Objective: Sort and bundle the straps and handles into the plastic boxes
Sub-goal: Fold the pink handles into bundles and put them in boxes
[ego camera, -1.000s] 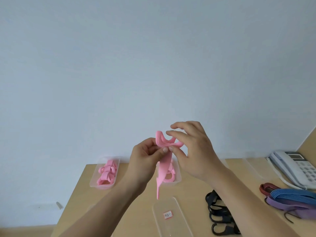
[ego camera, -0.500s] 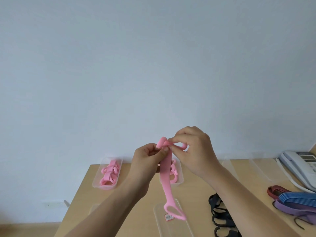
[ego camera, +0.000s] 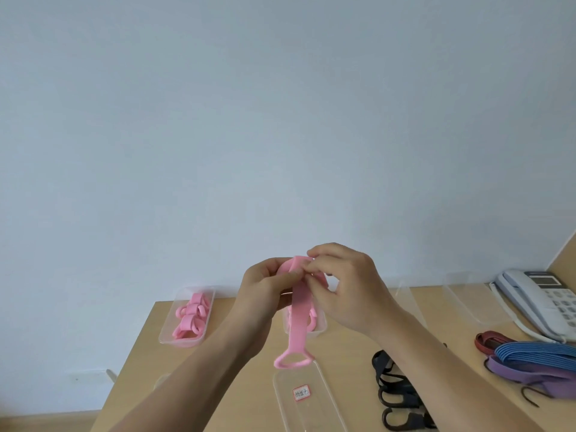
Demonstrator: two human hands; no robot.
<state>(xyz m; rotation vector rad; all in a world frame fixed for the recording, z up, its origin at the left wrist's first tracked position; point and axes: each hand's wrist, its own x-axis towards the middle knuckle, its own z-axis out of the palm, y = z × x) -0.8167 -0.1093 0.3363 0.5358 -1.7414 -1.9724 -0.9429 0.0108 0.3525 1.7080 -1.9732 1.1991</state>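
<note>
Since before, both hands, left hand and right hand, pinch the pink strap higher; its loop dangles; loosened pinches may unroll it.

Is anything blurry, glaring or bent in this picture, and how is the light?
Head view: soft, even light, no hard shadows or glare; head view: left hand, right hand and pink strap look slightly soft; head view: the phone at the right edge seems stretched by the lens.

worktop: light wood, butted against wall | wall: plain pale blue-grey | telephone: white corded desk set at worktop's far right, keypad and small display facing up
</note>
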